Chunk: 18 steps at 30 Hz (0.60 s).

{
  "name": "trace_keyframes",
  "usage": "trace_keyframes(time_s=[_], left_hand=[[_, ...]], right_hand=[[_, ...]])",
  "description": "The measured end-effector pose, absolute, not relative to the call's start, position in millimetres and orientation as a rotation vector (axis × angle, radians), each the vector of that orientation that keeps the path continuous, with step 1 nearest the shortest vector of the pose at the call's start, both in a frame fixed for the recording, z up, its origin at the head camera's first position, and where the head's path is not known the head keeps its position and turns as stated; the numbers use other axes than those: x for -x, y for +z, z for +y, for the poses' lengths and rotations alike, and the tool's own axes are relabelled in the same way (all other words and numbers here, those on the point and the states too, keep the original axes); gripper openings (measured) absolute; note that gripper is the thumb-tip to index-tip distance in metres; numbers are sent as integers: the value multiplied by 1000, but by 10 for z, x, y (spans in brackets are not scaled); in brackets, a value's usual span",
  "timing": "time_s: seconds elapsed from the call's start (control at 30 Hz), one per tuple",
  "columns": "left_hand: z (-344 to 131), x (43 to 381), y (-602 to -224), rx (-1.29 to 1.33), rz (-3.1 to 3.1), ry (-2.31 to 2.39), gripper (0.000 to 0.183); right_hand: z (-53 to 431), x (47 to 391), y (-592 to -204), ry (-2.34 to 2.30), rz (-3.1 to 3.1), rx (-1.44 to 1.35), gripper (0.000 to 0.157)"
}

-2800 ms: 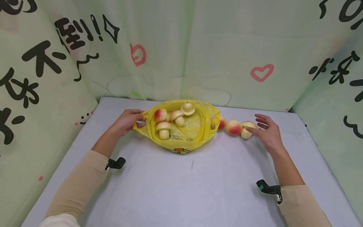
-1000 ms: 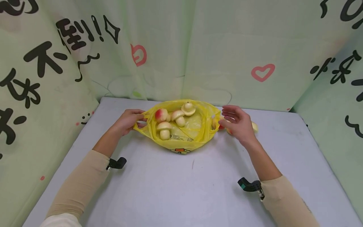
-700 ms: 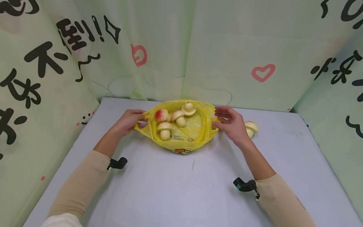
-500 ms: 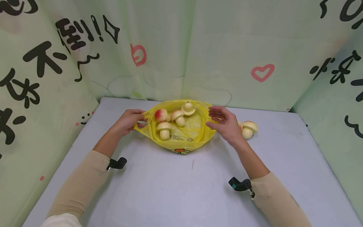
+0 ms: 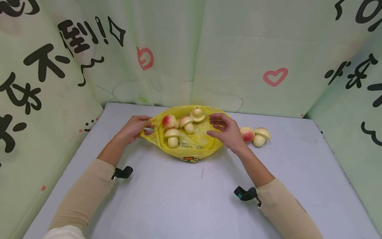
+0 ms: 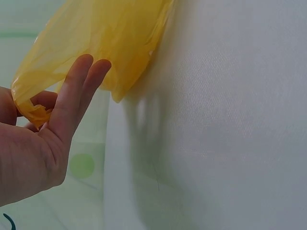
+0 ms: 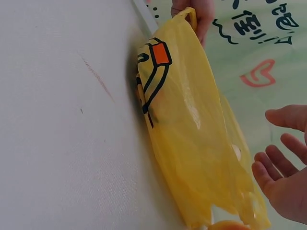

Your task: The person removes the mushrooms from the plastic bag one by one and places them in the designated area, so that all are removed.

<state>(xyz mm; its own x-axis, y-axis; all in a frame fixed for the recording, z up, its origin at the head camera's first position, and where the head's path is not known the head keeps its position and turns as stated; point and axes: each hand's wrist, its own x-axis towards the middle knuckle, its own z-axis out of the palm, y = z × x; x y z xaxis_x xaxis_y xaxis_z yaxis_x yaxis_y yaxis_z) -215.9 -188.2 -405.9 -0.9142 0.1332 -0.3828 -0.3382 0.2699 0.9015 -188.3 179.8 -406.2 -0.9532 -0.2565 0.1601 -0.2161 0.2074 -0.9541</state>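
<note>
In the head view my left hand (image 5: 134,128) grips the left handle of a yellow plastic bag (image 5: 191,153), whose mouth is spread wide. In the left wrist view the handle loops between thumb and curled fingers, while two fingers stay straight. Inside the bag lie pale mushrooms (image 5: 172,138), seemingly toys, and a red-capped mushroom (image 5: 168,121). My right hand (image 5: 228,132) hovers over the bag's right side, fingers loosely bent. Nothing is between its fingers in the right wrist view. To its right lie another red-capped mushroom (image 5: 247,134) and a pale-stemmed mushroom (image 5: 261,136), touching.
All this stands on a white table (image 5: 185,199), near its back edge. A pale green curtain (image 5: 226,59) with black lettering and red hearts closes the back and both sides. A black wrist camera (image 5: 246,193) sits at each sleeve.
My right hand has moved left, from beside the loose mushrooms, past the bag's right handle, to over its opening. The left hand and bag have hardly moved.
</note>
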Motion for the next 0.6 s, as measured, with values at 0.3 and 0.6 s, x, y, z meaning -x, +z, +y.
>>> trace_keyframes(time_s=[0.3, 0.6], left_hand=[[-1879, 2156, -4074, 178, 2165, 1694, 45], [-1877, 2158, -4069, 174, 2156, 1694, 45]], right_hand=[[1674, 1870, -4074, -1867, 2386, 482, 54], [1519, 1912, -4156, -1853, 2356, 520, 54]])
